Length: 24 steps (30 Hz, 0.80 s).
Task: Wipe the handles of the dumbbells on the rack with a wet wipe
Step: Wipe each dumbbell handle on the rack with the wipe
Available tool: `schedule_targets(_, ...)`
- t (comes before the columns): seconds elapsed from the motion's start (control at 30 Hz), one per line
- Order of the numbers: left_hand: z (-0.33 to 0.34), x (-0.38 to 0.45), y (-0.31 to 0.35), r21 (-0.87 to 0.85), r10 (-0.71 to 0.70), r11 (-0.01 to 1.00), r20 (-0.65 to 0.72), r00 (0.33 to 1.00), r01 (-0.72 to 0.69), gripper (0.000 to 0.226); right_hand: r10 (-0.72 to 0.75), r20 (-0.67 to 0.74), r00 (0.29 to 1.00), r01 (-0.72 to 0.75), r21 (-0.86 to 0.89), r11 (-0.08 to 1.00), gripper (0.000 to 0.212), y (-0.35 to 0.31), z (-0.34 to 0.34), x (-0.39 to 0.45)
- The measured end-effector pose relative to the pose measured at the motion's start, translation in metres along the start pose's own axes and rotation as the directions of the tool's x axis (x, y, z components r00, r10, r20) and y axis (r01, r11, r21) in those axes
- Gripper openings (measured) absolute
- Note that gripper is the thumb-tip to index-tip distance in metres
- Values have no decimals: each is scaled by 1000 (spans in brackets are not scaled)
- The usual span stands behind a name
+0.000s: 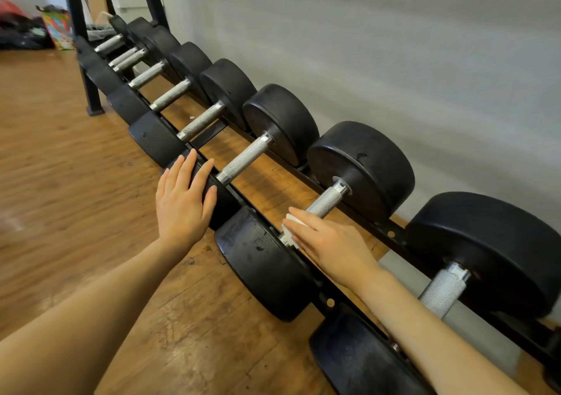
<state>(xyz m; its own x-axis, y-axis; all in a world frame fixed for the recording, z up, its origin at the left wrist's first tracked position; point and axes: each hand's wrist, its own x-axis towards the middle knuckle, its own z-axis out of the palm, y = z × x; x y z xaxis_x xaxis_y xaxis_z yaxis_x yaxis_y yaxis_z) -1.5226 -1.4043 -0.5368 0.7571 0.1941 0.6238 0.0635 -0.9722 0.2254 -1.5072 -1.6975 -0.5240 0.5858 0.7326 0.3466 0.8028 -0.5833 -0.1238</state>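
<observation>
Wiping under way on the knurled handle [326,199] of the second dumbbell from the rack's near end, with the right hand [331,247] laid over the handle's front half and a white wet wipe [290,227] trapped between palm and metal, only its edge showing by the fingertips. Fingers held long and close together over the wipe; whether the thumb curls under the bar cannot be told from here. Left hand [182,197] flat, fingers slightly spread, resting on the front head [226,205] of the next dumbbell along the rack's front rail [321,291]. Best done by wrapping the wipe further round the bar, then twisting while sliding from the front collar toward the rear head [362,167], since the far half of the knurling looks uncovered and the grooves likely hold grime. Firm pressure, but short strokes, to keep the wipe from snagging or bunching on the rough steel. Worth keeping the wrist clear of the big front head [264,261] just beside it. Further handles [246,158] waiting along the rack toward its far end, one more [444,288] at the near end.
</observation>
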Motion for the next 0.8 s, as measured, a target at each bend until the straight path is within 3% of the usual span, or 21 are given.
schedule_targets(0.13, 0, -1, 1, 4, -4, 1000, 3, 1000, 4, 52, -61, 63, 996, 61, -2, 998, 53, -5, 1, -3)
schedule_targets(0.27, -1, 0, 0, 1, -4, 1000, 9, 1000, 4, 52, 53, -28, 998, -53, -4, 999, 50, -2, 0, -2)
schedule_targets(0.4, -1, -1, 0, 4, -2, 1000, 10, 1000, 2, 52, -51, 22, 998, 51, -2, 999, 54, -7, 5, -7)
schedule_targets(0.57, -1, -1, 1, 5, 1, 1000, 14, 1000, -2, 52, 24, -133, 991, -21, 28, 999, 37, -1, 5, -5)
schedule_targets(0.7, -1, -1, 0, 7, 3, 1000, 8, 1000, -3, 52, -55, -90, 994, 57, 22, 998, 42, -2, 10, -8)
schedule_targets(0.8, -1, -1, 0, 6, 5, 1000, 5, 1000, -5, 52, 3, -162, 987, -6, -19, 1000, 37, 3, 6, -7)
